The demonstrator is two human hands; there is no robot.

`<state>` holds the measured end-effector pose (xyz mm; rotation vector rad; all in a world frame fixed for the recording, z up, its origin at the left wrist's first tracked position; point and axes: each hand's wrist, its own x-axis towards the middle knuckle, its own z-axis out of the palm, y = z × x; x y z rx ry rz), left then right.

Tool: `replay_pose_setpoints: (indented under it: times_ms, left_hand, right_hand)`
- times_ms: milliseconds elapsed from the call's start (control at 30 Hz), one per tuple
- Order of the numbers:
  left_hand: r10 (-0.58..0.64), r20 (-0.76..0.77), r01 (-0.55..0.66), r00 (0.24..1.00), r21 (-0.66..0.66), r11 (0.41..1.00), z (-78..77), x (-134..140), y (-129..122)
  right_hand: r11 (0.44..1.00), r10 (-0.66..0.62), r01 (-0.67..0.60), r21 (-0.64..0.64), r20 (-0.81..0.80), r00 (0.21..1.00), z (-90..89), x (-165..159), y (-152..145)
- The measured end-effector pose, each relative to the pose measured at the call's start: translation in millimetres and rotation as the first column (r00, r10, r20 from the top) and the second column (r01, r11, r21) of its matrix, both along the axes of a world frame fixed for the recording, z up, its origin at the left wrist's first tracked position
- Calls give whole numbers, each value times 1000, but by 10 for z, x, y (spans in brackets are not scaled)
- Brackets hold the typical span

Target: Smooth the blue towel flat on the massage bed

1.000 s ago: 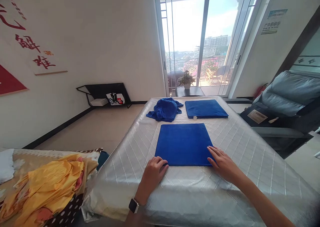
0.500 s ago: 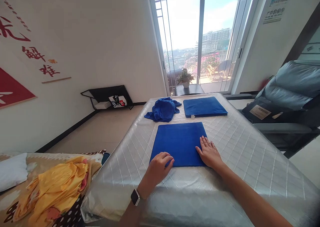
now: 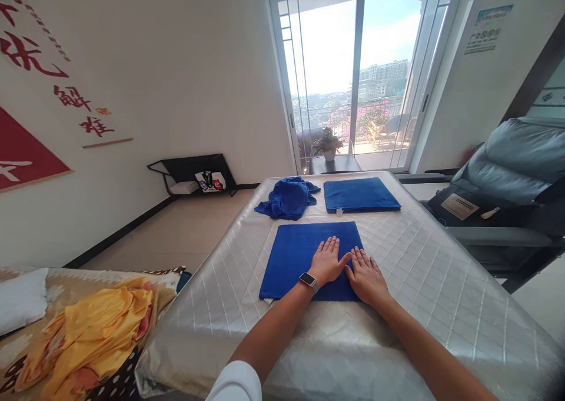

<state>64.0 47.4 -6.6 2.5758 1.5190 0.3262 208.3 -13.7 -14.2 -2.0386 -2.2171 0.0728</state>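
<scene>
The person's left hand (image 3: 325, 261) and right hand (image 3: 365, 275) lie flat and cover the right near part of the flat folded blue towel (image 3: 295, 257), so its near right corner is hidden. The red wall lettering (image 3: 30, 65) is cut off by the left edge. The small print on the green-and-white wall notice (image 3: 485, 29) is too small to read.

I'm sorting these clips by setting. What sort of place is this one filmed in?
Probably a room in a flat or a massage parlour: a quilted silver bed with blue towels, a padded recliner, and glass balcony doors over a city view.
</scene>
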Motion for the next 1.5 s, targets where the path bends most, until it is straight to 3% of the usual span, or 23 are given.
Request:
replay_pose_setpoints:
  times_ms: [167, 267, 400, 600, 733, 833, 967, 1167, 1333, 1500]
  left_hand:
    - [168, -40, -170, 985, -42, 985, -10, -771, 120]
    - [328, -66, -330, 942, -31, 943, -34, -1265, 232]
    - [465, -42, -466, 884, -16, 884, -95, -1656, 323]
    - [474, -5, -474, 880, 13, 880, -168, -1691, 349]
    - [460, -4, -460, 888, 11, 888, -165, -1691, 348]
    - [457, 6, -457, 890, 4, 890, -156, -1699, 350]
    - [461, 10, -461, 887, 12, 887, -151, -1701, 351]
    - [444, 15, -444, 896, 16, 896, -144, -1726, 350]
    - [441, 8, -441, 898, 2, 898, -117, -1761, 356]
    - [427, 5, -427, 904, -5, 904, -91, -1790, 351]
  right_hand:
    - [1000, -11, 11, -1, -8, 1000, -15, -3, 16]
    - [1000, -10, 10, -4, 5, 1000, -29, 3, 21]
    - [1000, -14, 14, 14, 15, 1000, -66, 4, 35]
    - [990, -15, 0, 138, 103, 995, 14, -35, -53]
    - [964, 84, -124, 234, 175, 981, 177, -85, -87]
    - [966, 112, -153, 207, 194, 975, 299, -116, 89]
    - [992, 43, -58, 111, 139, 989, 378, -92, 609]
    - [1000, -9, 10, -21, 18, 1000, 143, 104, 1234]
    - [1000, 29, -29, -3, 7, 1000, -87, 194, 1279]
    - [1000, -4, 4, -16, -12, 1000, -43, 170, 1271]
